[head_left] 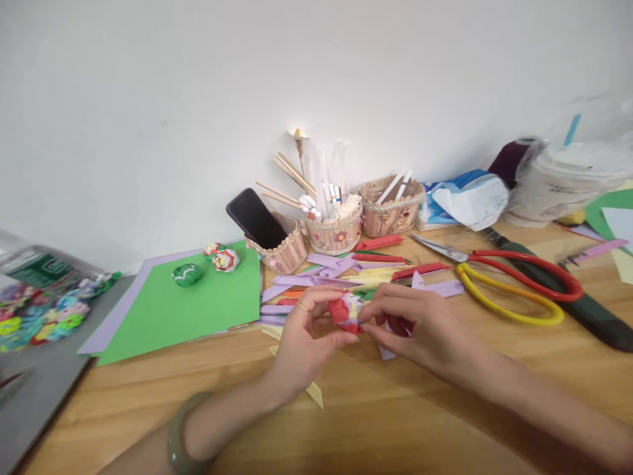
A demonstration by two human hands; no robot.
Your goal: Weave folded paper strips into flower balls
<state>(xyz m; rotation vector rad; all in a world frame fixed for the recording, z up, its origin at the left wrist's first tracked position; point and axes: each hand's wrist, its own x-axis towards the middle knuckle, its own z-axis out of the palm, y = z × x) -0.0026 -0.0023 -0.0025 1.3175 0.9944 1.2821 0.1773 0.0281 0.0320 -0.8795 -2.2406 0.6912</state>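
Observation:
Between my two hands, just above the wooden table (237,409), is a small folded paper piece (341,311) in red, white, yellow and purple. My left hand (309,330) grips its left side, thumb below and fingers above. On its right side, the thumb and fingertips of my right hand (408,316) pinch the edge. A purple strip (387,353) shows beneath my right hand. Behind both hands lie folded paper strips (341,264) in purple, red, yellow and green. A pale yellow strip (314,394) lies below my left hand.
Green paper (182,316) at the left bears several small paper balls (186,274). Red and yellow scissors (519,264) lie at the right. Along the wall stand decorated baskets (390,208), one with a phone (254,218), a tissue pack (459,198) and a lidded cup (568,178).

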